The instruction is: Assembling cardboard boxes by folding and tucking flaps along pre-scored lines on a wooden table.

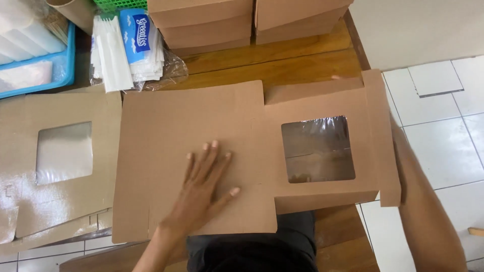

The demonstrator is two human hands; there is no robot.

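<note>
Flat cardboard box blank point(201, 126), brown with a clear film window point(317, 148), lies unfolded on the wooden surface point(302, 60). Left hand point(204, 189) presses it down, fingers point(214, 151) spread wide and flat; right hand is hidden behind the far flap, its forearm point(428, 211) alongside, so its grip cannot be told. Likely light, stiff, creasing easily; best held at panel edges. More blanks point(55, 166) lie left, folded boxes point(242, 20) beyond; white tiled floor point(443, 126) right.

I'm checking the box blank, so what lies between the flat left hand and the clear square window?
Only bare brown cardboard, crossed by a fold crease, lies between the left hand and the clear plastic window, as the head view shows.
</note>
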